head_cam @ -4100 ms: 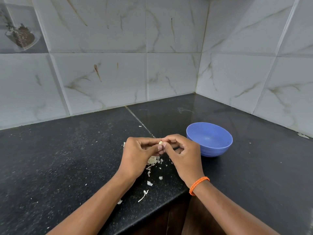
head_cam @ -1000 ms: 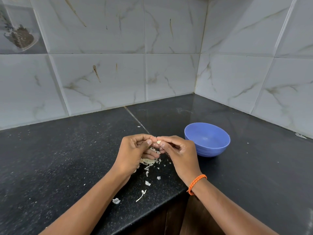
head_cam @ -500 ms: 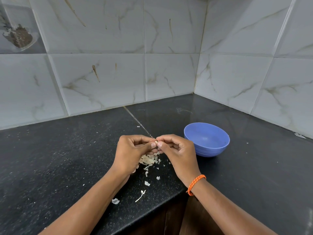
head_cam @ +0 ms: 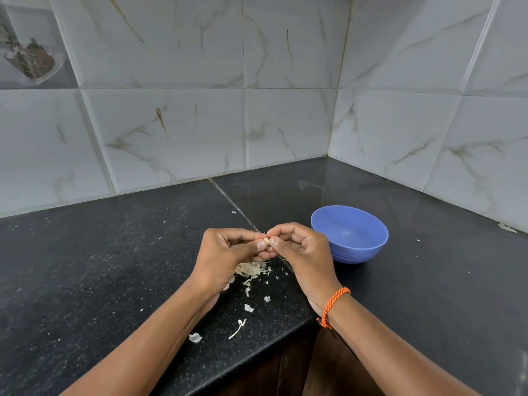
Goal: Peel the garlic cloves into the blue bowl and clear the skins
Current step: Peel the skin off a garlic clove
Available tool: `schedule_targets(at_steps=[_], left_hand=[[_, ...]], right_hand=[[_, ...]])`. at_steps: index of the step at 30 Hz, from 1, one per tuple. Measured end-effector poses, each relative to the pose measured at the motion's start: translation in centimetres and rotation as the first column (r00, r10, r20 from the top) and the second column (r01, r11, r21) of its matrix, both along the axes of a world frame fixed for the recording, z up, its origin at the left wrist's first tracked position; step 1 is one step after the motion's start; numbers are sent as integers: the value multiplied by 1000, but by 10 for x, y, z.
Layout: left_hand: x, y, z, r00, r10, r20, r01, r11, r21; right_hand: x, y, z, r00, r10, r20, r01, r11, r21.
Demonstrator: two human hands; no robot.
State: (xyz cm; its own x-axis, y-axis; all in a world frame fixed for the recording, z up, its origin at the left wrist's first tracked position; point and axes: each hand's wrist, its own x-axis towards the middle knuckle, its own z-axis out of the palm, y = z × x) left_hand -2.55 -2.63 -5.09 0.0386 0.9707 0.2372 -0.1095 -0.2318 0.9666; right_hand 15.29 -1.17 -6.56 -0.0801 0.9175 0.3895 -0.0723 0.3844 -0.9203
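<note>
Black speckled stone surface (head_cam: 85, 267) tucked into a corner, grey marble-look tiles (head_cam: 285, 124) on both walls. Seam in the stone runs diagonally from the back wall toward the hands.

Both hands are up just above the surface, knuckles facing the camera, meeting in the middle. Left hand (head_cam: 225, 255) and right hand (head_cam: 303, 252) each have their fingers curled in, and the thumb and fingertips of both pinch one small pale clove (head_cam: 266, 240) between them (only a sliver of it shows, so can't tell how much skin is left on it). Right wrist has an orange braided band (head_cam: 333, 305).

Bowl (head_cam: 349, 234) is blue and sits upright just right of the right hand, near it but not touching as far as I can tell. Its inside looks bare from this angle.

Skins (head_cam: 251, 270) are piled directly below the hands, partly hidden under the left one, with smaller flakes trailing toward the front edge. A thin curly stem bit (head_cam: 237, 328) and one more flake (head_cam: 195, 337) lie closest to the edge. Couple of tiny white specks further out on the stone, right of the bowl too.
</note>
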Motion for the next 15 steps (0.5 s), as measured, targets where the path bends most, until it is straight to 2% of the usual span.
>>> schedule_targets(at_steps=[6, 15], left_hand=[[0, 4, -2, 992, 117, -44, -116, 993, 36], [1, 2, -2, 992, 113, -61, -112, 993, 26]], right_hand=[[-4, -3, -2, 980, -136, 147, 116, 984, 137], [-8, -6, 1, 907, -322, 272, 234, 921, 310]])
